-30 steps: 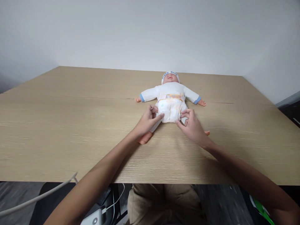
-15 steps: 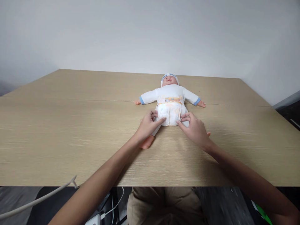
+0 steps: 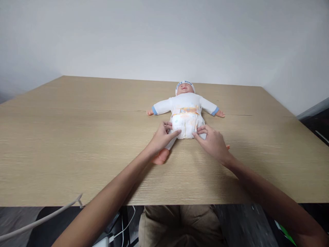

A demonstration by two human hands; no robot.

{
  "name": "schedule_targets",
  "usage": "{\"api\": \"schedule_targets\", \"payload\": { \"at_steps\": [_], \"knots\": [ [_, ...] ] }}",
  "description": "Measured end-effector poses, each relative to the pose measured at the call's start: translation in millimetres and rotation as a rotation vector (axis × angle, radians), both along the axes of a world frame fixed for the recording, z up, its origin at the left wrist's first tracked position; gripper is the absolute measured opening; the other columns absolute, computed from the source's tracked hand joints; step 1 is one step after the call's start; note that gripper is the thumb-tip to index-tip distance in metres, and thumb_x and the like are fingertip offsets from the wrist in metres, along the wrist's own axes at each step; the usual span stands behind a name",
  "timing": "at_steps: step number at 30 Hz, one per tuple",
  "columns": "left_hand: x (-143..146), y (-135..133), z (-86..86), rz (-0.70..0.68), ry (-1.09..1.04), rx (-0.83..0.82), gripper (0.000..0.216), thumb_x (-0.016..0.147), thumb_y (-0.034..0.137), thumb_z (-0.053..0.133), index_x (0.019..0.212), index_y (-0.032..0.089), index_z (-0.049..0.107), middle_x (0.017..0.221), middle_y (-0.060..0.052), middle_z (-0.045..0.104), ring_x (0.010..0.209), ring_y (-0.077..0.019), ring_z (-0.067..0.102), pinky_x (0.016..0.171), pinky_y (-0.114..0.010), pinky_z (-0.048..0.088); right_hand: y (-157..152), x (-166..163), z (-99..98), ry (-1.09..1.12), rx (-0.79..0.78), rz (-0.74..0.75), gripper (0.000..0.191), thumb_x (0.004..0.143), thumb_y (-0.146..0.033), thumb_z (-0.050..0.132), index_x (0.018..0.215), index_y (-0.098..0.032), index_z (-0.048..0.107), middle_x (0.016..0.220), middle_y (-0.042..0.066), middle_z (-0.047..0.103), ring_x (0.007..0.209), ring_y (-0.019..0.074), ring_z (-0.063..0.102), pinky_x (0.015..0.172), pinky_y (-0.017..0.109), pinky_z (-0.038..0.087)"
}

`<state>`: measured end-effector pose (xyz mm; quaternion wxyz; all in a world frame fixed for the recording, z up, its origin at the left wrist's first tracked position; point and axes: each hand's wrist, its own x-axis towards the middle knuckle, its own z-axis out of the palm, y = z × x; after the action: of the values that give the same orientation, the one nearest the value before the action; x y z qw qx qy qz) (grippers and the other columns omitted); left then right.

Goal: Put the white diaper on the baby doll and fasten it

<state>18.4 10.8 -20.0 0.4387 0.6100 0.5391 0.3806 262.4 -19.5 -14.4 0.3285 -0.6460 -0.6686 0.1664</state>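
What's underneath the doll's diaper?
White cloth on the legs emerges beside the diaper. Whatever lies beneath its front is covered and can't be seen. The left hand and right hand also hide parts of the legs.

You wear brown trousers (image 3: pixel 180 221) with soft creases. Your left hand (image 3: pixel 161 138), right hand (image 3: pixel 213 142) and forearms (image 3: pixel 113 192) are bare.

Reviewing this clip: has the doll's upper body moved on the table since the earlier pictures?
No, not visibly. The doll's upper body keeps its place: the spread arms lie along the same stretch of the seam in the table.
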Motion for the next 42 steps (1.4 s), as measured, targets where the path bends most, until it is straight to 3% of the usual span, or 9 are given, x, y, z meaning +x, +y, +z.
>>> {"api": "schedule_targets", "payload": {
  "at_steps": [4,9,14,17,22,28,37,42],
  "knots": [
    [0.1,0.8,-0.6,-0.063,0.036,0.01,0.049,0.092,0.057,0.079,0.12,0.02,0.066,0.13,-0.012,0.076,0.125,-0.0318,0.071,0.109,-0.046,0.054,-0.3,2.3,1.9,-0.031,0.006,0.041,0.014,0.101,-0.042,0.079,0.103,-0.028,0.079,0.104,0.002,0.09,0.095,0.0295,0.085,0.086,0.041,0.059],
    [2.4,3.5,0.2,-0.028,-0.022,0.008,0.048,0.089,0.052,0.083,0.116,0.02,0.059,0.13,-0.013,0.073,0.126,-0.0306,0.07,0.108,-0.044,0.054,0.6,4.7,3.9,-0.052,0.0,0.092,0.016,0.103,-0.043,0.074,0.103,-0.029,0.082,0.105,0.001,0.09,0.087,0.0279,0.084,0.084,0.041,0.058],
    [1.8,0.8,1.8,-0.012,-0.04,-0.017,0.048,0.09,0.051,0.084,0.115,0.021,0.057,0.135,-0.015,0.07,0.128,-0.0307,0.07,0.108,-0.044,0.054,1.5,1.7,3.8,-0.033,-0.031,0.037,0.018,0.1,-0.044,0.079,0.104,-0.027,0.073,0.103,0.001,0.09,0.09,0.0281,0.084,0.082,0.04,0.055],
    [0.6,-0.4,1.5,-0.039,-0.014,0.002,0.052,0.09,0.055,0.082,0.121,0.019,0.06,0.135,-0.015,0.073,0.129,-0.0316,0.07,0.112,-0.046,0.053,1.5,0.6,4.1,-0.005,-0.014,-0.001,0.022,0.098,-0.043,0.082,0.104,-0.027,0.069,0.103,0.002,0.089,0.094,0.0286,0.084,0.082,0.039,0.055],
    [-2.1,-0.2,6.7,-0.098,-0.027,-0.031,0.055,0.091,0.056,0.081,0.127,0.018,0.068,0.134,-0.014,0.078,0.126,-0.0308,0.073,0.111,-0.045,0.054,0.1,2.8,6.1,-0.058,0.001,0.078,0.016,0.102,-0.041,0.077,0.094,-0.028,0.073,0.1,0.001,0.089,0.093,0.0283,0.084,0.082,0.039,0.056],
    [-3.0,1.8,12.9,-0.151,-0.027,-0.072,0.055,0.088,0.058,0.084,0.126,0.018,0.076,0.137,-0.012,0.08,0.128,-0.0348,0.073,0.111,-0.047,0.054,-0.1,1.5,-1.0,-0.069,0.023,0.046,0.02,0.098,-0.041,0.082,0.108,-0.026,0.074,0.103,0.002,0.089,0.093,0.0288,0.084,0.083,0.04,0.057],
    [-4.6,3.4,9.3,-0.146,-0.281,-0.258,0.058,0.081,0.052,0.094,0.125,0.019,0.076,0.135,-0.013,0.082,0.127,-0.0341,0.076,0.109,-0.047,0.058,-3.0,2.7,5.8,-0.116,-0.01,0.106,0.018,0.103,-0.046,0.074,0.1,-0.029,0.078,0.104,0.0,0.09,0.087,0.0284,0.082,0.08,0.04,0.054],
    [-6.9,5.3,9.0,-0.149,-0.353,-0.31,0.06,0.078,0.052,0.097,0.123,0.019,0.075,0.13,-0.013,0.082,0.117,-0.0323,0.078,0.104,-0.046,0.06,0.9,7.0,-0.6,-0.009,-0.055,0.116,0.022,0.098,-0.047,0.078,0.108,-0.028,0.074,0.109,0.002,0.088,0.076,0.0223,0.074,0.079,0.038,0.052]
  ]
}}
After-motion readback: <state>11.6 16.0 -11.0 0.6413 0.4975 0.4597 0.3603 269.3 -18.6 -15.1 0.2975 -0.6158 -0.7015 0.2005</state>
